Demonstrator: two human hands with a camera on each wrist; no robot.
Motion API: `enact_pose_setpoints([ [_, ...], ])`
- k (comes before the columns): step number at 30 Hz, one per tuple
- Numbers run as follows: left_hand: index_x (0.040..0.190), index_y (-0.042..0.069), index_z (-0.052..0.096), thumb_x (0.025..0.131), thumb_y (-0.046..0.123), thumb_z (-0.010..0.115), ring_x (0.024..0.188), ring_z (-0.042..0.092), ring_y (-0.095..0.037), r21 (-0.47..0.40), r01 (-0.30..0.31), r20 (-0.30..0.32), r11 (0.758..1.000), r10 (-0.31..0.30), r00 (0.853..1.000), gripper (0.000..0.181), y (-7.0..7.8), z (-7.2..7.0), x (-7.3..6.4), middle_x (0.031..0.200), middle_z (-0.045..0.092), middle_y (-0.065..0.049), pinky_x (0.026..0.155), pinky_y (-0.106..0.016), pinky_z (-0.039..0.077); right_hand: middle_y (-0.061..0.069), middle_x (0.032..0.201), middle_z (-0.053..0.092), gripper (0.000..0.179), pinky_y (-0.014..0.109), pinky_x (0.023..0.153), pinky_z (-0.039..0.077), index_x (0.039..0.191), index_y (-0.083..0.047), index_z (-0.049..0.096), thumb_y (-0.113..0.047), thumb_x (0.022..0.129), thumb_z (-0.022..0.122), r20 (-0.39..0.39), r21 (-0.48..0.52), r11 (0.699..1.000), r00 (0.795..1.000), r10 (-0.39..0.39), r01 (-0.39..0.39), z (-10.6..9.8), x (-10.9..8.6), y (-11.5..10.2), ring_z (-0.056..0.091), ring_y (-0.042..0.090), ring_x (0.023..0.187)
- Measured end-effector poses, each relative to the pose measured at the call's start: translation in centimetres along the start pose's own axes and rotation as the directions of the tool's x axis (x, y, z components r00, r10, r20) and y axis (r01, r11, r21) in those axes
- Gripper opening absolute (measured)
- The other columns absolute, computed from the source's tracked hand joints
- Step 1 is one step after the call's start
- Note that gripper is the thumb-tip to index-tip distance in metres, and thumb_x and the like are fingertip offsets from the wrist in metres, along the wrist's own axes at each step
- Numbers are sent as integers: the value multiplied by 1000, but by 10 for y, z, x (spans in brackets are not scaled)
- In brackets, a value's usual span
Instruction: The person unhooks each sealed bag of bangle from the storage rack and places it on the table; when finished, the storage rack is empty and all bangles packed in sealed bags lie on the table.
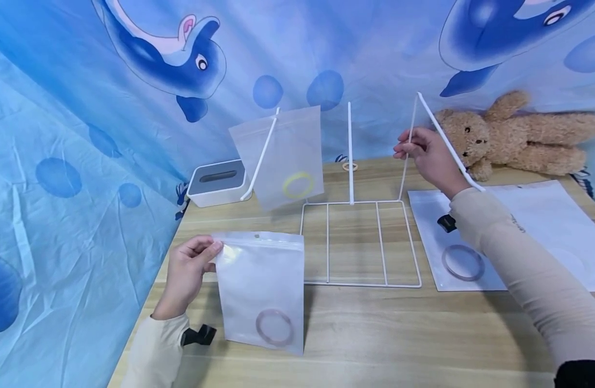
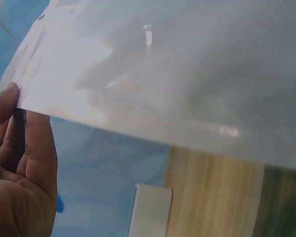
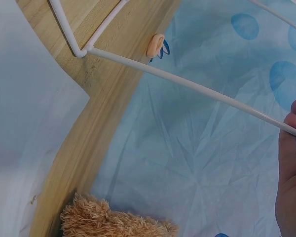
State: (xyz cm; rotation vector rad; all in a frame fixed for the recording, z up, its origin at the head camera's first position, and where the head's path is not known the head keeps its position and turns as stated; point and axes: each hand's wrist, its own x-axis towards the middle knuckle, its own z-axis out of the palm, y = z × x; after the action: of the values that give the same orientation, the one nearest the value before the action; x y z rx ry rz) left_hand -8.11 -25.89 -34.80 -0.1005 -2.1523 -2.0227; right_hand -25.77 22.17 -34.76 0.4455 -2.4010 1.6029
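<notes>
My left hand (image 1: 188, 275) pinches a white zip bag (image 1: 258, 280) by its upper left corner, with the thumb on the front. A pinkish ring shows through the bag near its lower right. In front of me stands a white wire rack (image 1: 350, 156) with three prongs. My right hand (image 1: 435, 161) grips the thin upright at the rack's right side; in the right wrist view its fingers (image 3: 288, 153) lie at the rod (image 3: 202, 90). A second zip bag (image 1: 297, 145), holding a yellow ring (image 1: 299, 185), hangs on the left prong.
A white tissue box (image 1: 218, 183) with a grey top stands at the back left. Behind my right arm lies a brown teddy bear (image 1: 520, 134). Flat white bags (image 1: 423, 231), one with a ring (image 1: 463, 263), lie at right. A small tan ring (image 1: 350, 167) is behind the rack.
</notes>
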Motion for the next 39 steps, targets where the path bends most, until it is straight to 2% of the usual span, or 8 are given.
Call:
enact_pose_setpoints([
  [6,94,5,69,97,6,67,75,65,-10,169,126,-73,978,-115,991,3,-15,-14,15,88,67,0,59,-27,58,16,108,66,24,41,91,50,118,-2,58,-20,106,49,3,15,1000,1000,-11,11,1,0,0,65,11,91],
  [9,100,1,66,98,13,67,80,64,-8,256,196,-105,946,-174,979,13,-25,-19,25,91,66,2,62,-28,59,17,107,67,23,38,89,51,117,-2,58,-20,106,50,-1,19,1000,1000,-15,15,1,0,1,65,10,90],
  [14,109,0,62,99,19,66,81,63,-8,324,318,-178,891,-273,945,22,-37,-24,44,94,65,4,66,-27,58,16,106,67,23,33,87,51,117,-2,58,-20,105,50,-2,34,999,999,-38,38,1,2,2,66,13,91],
  [17,116,0,63,99,22,66,86,63,-10,358,370,-194,857,-320,927,28,-44,-22,57,102,66,-2,68,-26,58,11,104,68,21,32,86,51,117,-3,59,-19,105,50,-2,34,999,999,-34,34,0,2,4,66,14,91],
  [23,127,2,61,102,29,60,103,58,-20,438,430,-197,790,-382,903,37,-54,-16,79,122,61,-12,75,-27,55,7,100,68,19,25,83,52,115,-1,58,-15,106,50,-7,63,997,999,-42,42,0,2,6,68,14,90],
  [28,128,4,62,103,29,59,104,54,-24,493,470,-207,732,-427,880,35,-69,-12,96,122,59,-12,82,-30,48,3,98,68,19,24,81,51,113,-1,58,-16,105,51,-12,68,996,998,-56,57,3,3,6,68,15,89],
  [30,126,5,63,102,28,60,104,53,-24,516,483,-225,708,-432,873,34,-74,-11,105,120,59,-12,84,-32,45,8,99,68,20,24,81,52,113,0,58,-17,105,51,-13,59,997,998,-56,57,3,3,6,68,13,88],
  [39,125,4,64,100,26,61,107,53,-27,569,509,-256,645,-450,856,33,-86,3,138,122,59,-13,89,-35,43,15,107,66,24,27,86,52,117,0,57,-19,105,49,6,42,999,1000,-14,14,0,2,5,67,18,94],
])
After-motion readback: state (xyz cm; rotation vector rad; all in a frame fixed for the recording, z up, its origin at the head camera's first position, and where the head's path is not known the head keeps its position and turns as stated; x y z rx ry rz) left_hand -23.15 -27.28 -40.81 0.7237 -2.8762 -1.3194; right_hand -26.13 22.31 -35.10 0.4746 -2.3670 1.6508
